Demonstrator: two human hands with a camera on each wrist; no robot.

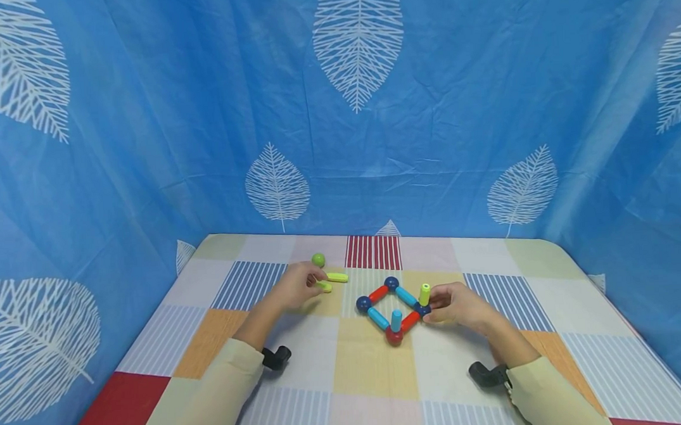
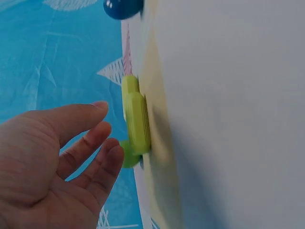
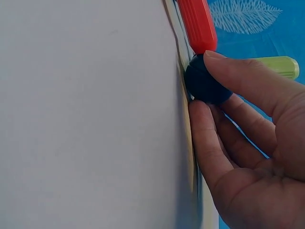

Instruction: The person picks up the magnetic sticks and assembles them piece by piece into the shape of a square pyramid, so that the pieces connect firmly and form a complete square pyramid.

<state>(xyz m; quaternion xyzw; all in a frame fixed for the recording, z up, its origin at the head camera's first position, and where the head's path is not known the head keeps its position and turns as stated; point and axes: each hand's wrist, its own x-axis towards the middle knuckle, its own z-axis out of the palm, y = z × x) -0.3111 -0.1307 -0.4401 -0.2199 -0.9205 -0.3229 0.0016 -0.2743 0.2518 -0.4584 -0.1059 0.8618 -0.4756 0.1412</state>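
My right hand pinches a dark blue ball between thumb and fingers. That ball is the right corner of a four-sided frame of red rods and light blue rods. A yellow-green rod stands up from the held ball, and a light blue rod rises from the red ball at the near corner. Over at the left, my left hand has its fingers loosely bent beside a loose yellow-green rod. A second yellow-green rod lies just behind it.
A green ball sits behind the left hand. Dark blue balls form the frame's far and left corners. Under everything is a patchwork cloth, with a blue leaf-print curtain around the back and sides.
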